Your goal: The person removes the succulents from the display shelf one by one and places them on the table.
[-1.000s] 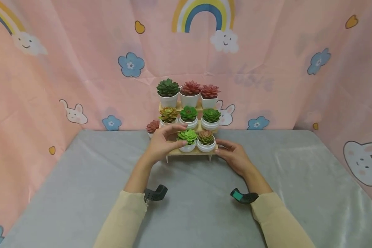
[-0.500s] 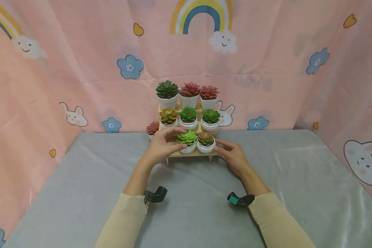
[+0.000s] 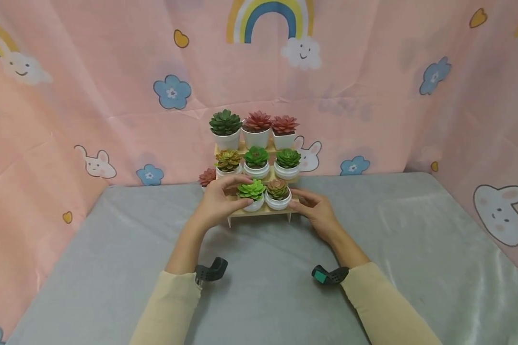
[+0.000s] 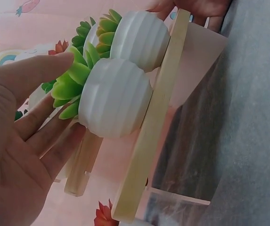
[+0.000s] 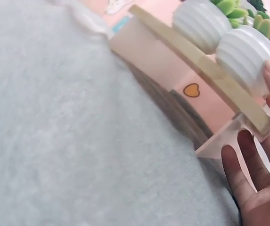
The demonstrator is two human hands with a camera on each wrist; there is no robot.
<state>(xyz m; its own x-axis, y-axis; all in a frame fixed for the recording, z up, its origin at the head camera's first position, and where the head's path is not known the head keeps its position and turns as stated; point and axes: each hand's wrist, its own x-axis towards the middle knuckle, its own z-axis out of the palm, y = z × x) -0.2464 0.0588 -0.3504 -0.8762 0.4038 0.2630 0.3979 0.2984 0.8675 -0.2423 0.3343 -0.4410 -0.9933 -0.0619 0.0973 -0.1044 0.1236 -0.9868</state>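
A bright green potted succulent [image 3: 251,191] stands in its white ribbed pot [image 4: 116,99] on the lowest step of a three-tier wooden stand [image 3: 263,211]. My left hand [image 3: 217,203] curves round it, thumb over the leaves and fingers behind the pot in the left wrist view. Beside it sits a brownish-green potted succulent [image 3: 278,191], also in a white pot [image 5: 248,59]. The thumb of my right hand [image 3: 321,215] rests against that pot. Its other fingers [image 5: 238,174] lie fairly straight beside the stand's translucent side support [image 5: 222,139].
Potted succulents fill the middle and top tiers, among them a dark green one [image 3: 226,125] and a red one [image 3: 285,127]. Another red succulent [image 3: 207,177] stands behind my left hand. Grey cloth [image 3: 259,287] covers the table; a pink printed curtain [image 3: 349,57] hangs behind.
My right thumb has shifted up and inward from the stand's end to the brownish-green succulent's pot. My left hand keeps its place round the bright green one. The head view has shifted slightly.
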